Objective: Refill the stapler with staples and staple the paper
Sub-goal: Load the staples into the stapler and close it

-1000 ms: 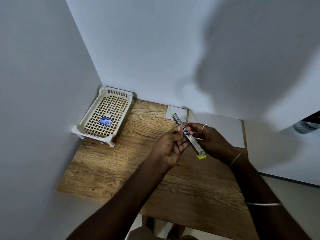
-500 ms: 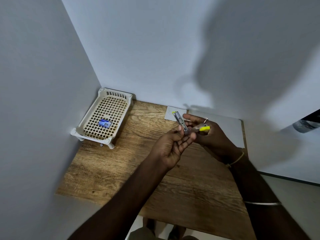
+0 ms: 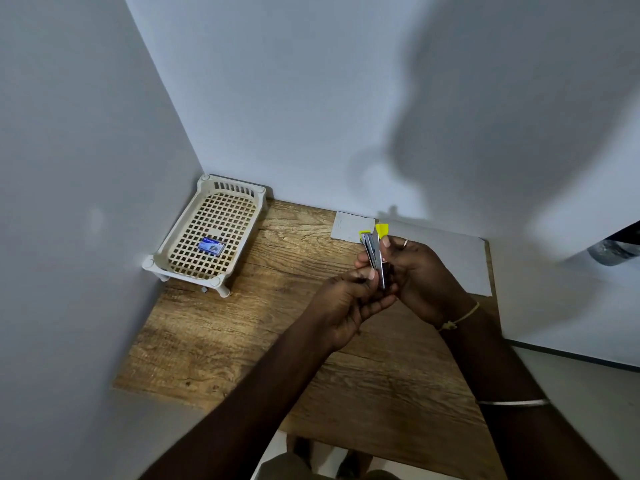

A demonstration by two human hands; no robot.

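Note:
A small metal stapler (image 3: 374, 252) with yellow ends is held upright above the wooden table (image 3: 277, 341), its two halves nearly folded together. My right hand (image 3: 420, 277) grips it from the right, thumb near the yellow tip. My left hand (image 3: 346, 303) pinches its lower part from the left. A small blue staple box (image 3: 211, 246) lies in the white plastic basket (image 3: 180, 237) at the back left. White paper sheets (image 3: 467, 258) lie at the back right of the table, partly hidden by my hands.
A small white card (image 3: 348, 226) lies by the back wall, behind the stapler. Walls close the table at the left and back. A small dark bit (image 3: 204, 290) lies under the basket's front edge. Bare wood stretches in front of my hands.
The stapler, stretched out flat a second ago, has been folded up so its halves stand nearly together. Both hands stayed on it and rose slightly toward the back.

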